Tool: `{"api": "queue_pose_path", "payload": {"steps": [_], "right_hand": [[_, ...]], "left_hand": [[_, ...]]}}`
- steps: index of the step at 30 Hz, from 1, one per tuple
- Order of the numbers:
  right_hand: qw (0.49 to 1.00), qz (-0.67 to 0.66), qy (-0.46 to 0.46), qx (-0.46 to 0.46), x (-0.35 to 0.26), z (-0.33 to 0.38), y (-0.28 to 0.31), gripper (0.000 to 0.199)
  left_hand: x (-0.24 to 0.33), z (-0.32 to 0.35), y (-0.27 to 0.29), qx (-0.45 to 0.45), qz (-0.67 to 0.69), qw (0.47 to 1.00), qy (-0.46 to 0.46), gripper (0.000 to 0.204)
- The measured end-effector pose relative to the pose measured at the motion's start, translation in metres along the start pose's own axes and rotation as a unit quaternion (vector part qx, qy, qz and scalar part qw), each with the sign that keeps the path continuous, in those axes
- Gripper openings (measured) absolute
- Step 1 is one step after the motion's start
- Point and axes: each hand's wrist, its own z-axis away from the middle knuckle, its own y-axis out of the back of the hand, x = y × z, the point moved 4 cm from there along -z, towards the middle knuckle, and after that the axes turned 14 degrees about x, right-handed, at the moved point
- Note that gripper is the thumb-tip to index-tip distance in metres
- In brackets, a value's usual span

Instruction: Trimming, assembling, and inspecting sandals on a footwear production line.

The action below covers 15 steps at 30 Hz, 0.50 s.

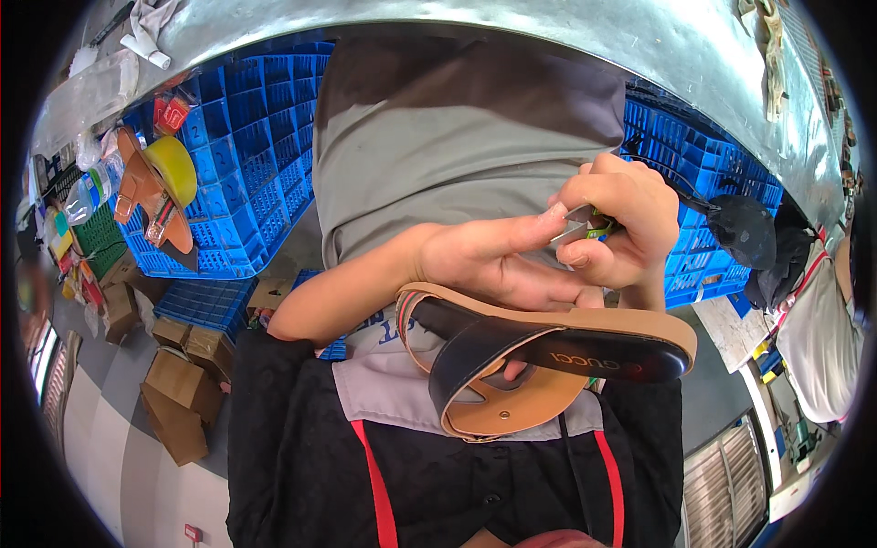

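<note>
A sandal (598,329) with a tan sole, a black footbed and black straps lies tilted on its side in front of my apron. My left hand (502,265) is closed on it, and a fingertip shows through the strap opening. My right hand (626,219) is curled around a small bladed tool (574,225) with shiny metal and a bright green part; its handle is mostly hidden by the fingers. The tip of my left thumb meets the metal near the right fingertips.
A metal worktable (438,20) curves across the far side. Blue crates (219,164) stand to the left, with a brown sandal (151,196) on them. More blue crates (676,146) and a black cap-like item (742,230) are at right. Cardboard boxes (183,388) sit on the floor.
</note>
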Motion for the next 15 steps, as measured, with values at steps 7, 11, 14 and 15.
{"api": "queue_pose_path", "payload": {"steps": [7, 11, 14, 15], "right_hand": [[0.998, 0.045, -0.028, -0.016, -0.006, 0.0, 0.012, 0.044], [0.994, 0.106, -0.033, -0.01, -0.017, 0.003, 0.018, 0.045], [0.991, 0.13, -0.042, -0.006, -0.021, 0.004, 0.024, 0.046], [0.99, 0.13, -0.045, -0.013, -0.021, 0.006, 0.025, 0.046]], "left_hand": [[0.008, -0.002, -0.013, 0.117, -0.034, 0.993, -0.01, 0.083], [0.015, -0.002, -0.02, 0.19, 0.001, 0.982, -0.02, 0.072], [0.016, -0.003, -0.003, 0.273, -0.268, 0.922, -0.058, 0.07], [0.018, -0.004, -0.003, 0.273, -0.268, 0.922, -0.057, 0.07]]}}
